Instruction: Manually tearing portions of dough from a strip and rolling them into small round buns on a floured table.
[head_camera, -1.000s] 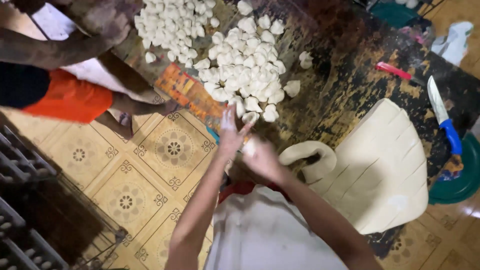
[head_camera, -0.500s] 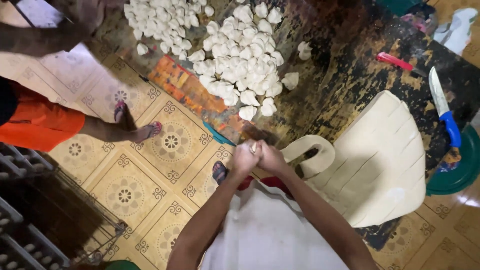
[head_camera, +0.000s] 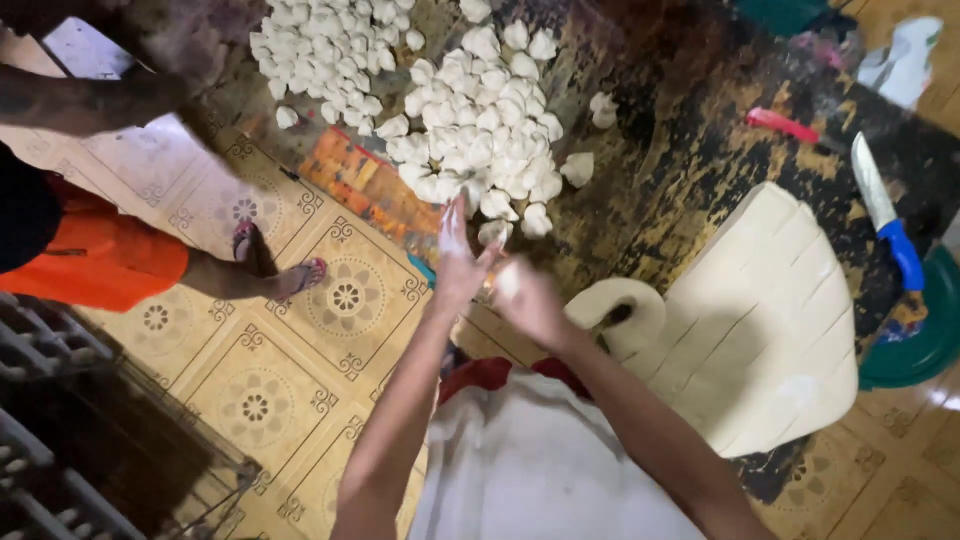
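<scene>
Parted now, left hand (head_camera: 458, 262) opens flat; right hand (head_camera: 528, 300) cups dough (head_camera: 508, 283).

Bare forearms, no sleeves, flour-dusted left hand (head_camera: 462, 262) and right hand (head_camera: 528, 300) (blurred) — white apron (head_camera: 540, 470), red beneath

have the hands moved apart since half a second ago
Yes. The left hand has lifted toward the dough pile, parting from the right hand, beside the dough slab.

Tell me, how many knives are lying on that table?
1. The knife, with a blue handle, lies at the right end of the table, beside the cut dough sheet. Others may lie outside the picture.
</scene>
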